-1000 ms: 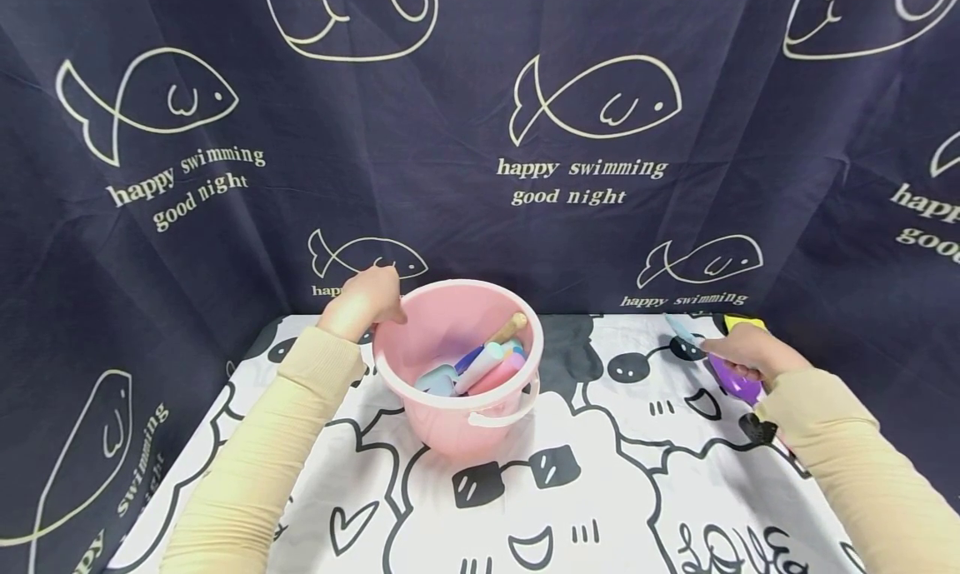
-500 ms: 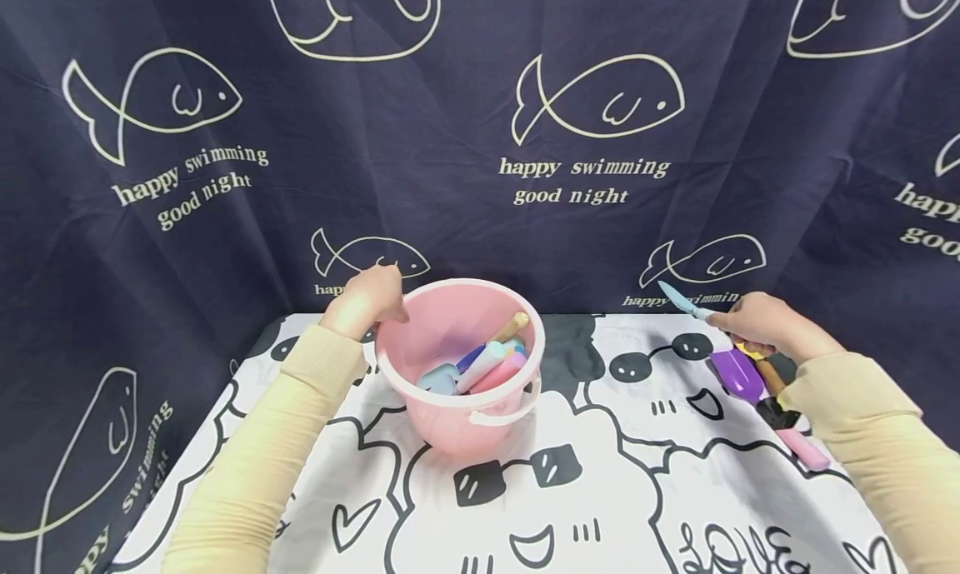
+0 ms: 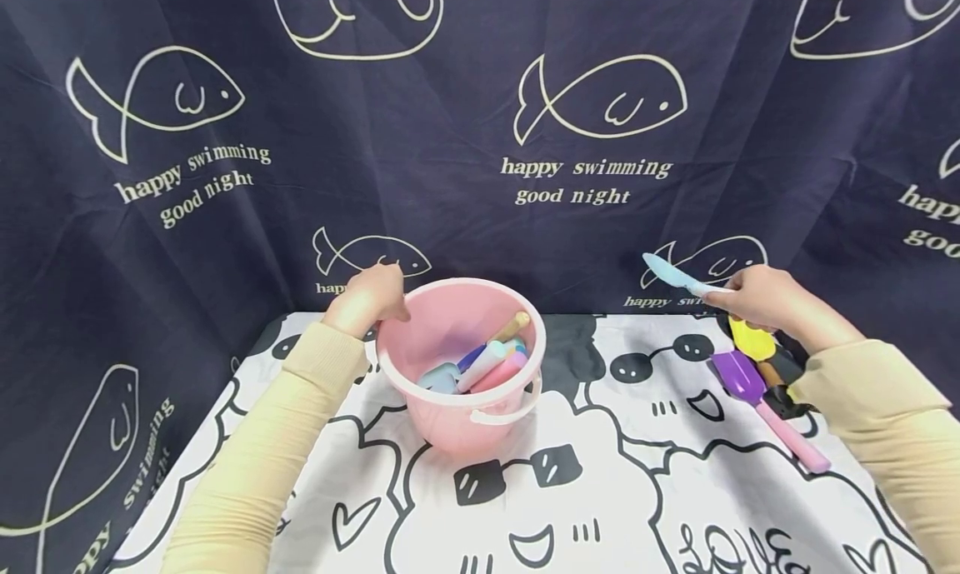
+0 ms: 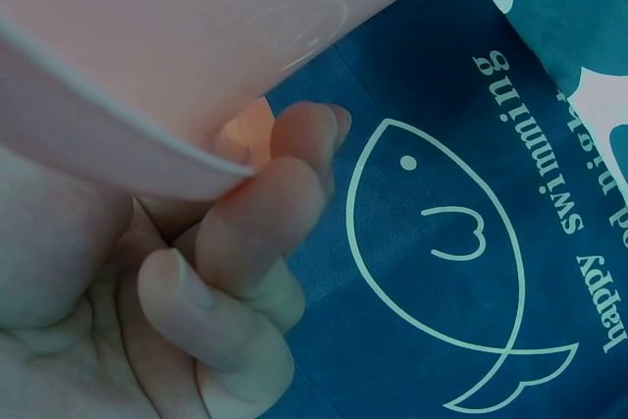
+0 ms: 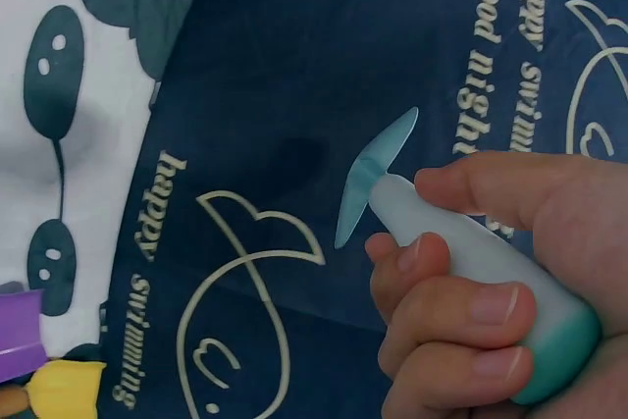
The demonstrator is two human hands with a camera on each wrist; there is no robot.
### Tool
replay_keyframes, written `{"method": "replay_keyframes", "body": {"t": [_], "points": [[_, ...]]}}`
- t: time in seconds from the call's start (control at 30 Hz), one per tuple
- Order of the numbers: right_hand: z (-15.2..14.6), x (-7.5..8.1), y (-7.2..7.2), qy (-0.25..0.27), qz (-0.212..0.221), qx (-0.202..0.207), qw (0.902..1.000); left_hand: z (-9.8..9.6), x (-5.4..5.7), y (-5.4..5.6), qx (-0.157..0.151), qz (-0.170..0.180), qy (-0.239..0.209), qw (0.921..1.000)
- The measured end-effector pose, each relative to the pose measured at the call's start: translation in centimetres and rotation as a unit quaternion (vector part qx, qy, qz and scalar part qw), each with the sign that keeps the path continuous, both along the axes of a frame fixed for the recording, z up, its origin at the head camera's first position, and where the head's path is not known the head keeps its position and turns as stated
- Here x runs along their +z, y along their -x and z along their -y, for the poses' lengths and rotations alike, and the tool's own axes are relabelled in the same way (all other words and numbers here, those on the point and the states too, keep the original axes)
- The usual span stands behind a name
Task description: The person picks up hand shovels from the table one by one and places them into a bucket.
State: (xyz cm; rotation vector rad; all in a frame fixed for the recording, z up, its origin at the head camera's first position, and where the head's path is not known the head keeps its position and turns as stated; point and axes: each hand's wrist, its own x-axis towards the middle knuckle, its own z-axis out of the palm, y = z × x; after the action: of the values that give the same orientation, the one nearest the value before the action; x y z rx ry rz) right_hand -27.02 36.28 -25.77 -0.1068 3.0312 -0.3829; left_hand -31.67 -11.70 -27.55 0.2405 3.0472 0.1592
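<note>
My left hand (image 3: 375, 293) grips the left rim of a pink bucket (image 3: 465, 428). In the left wrist view, the fingers (image 4: 263, 223) curl around the bucket's edge. Off to the right, my right hand (image 3: 776, 301) holds a light blue trowel (image 3: 670, 274) by its handle, above the cloth. The right wrist view shows its white handle with a teal end (image 5: 564, 355) inside my curled fingers, the narrow blade (image 5: 378, 179) pointing away. Inside the bucket lie several toy garden tools, among them a light blue scoop (image 3: 441, 379) and one with a wooden handle (image 3: 510, 327).
Below my right hand lie a purple shovel (image 3: 738, 376) with a pink handle, a yellow shovel head (image 3: 752, 341) and dark pieces partly hidden by my arm. A white patterned cloth (image 3: 600, 507) covers the table. Behind hangs a navy curtain (image 3: 450, 157) with fish drawings.
My right hand has lifted the trowel up from beside the other tools, uncovering the purple and yellow shovels. The left hand and bucket have stayed in place.
</note>
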Motion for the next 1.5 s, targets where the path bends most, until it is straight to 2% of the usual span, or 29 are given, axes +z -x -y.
{"method": "replay_keyframes", "body": {"t": [0.2,0.53,0.83,1.07,1.23,1.5], "points": [[0.9,1.6,-0.1,-0.006,-0.016,-0.001,0.9999,0.0,0.0,0.0,0.0,-0.003,-0.001,1.0],[2.8,3.2,-0.6,-0.004,-0.101,0.007,0.9948,-0.1,0.0,-0.1,0.0,0.005,-0.003,1.0],[4.6,3.7,-1.4,0.009,-0.146,0.021,0.989,0.0,0.1,-0.2,-0.002,0.0,-0.004,1.0],[6.1,3.8,-2.1,0.024,-0.158,0.022,0.9869,0.0,0.0,-0.1,-0.003,0.004,-0.002,1.0],[7.3,4.0,-2.6,0.0,-0.188,0.049,0.9809,0.0,0.0,-0.1,-0.001,0.001,0.0,1.0],[9.1,4.1,-3.4,-0.001,-0.183,0.075,0.9802,0.1,-0.1,0.0,-0.006,-0.004,0.0,1.0]]}}
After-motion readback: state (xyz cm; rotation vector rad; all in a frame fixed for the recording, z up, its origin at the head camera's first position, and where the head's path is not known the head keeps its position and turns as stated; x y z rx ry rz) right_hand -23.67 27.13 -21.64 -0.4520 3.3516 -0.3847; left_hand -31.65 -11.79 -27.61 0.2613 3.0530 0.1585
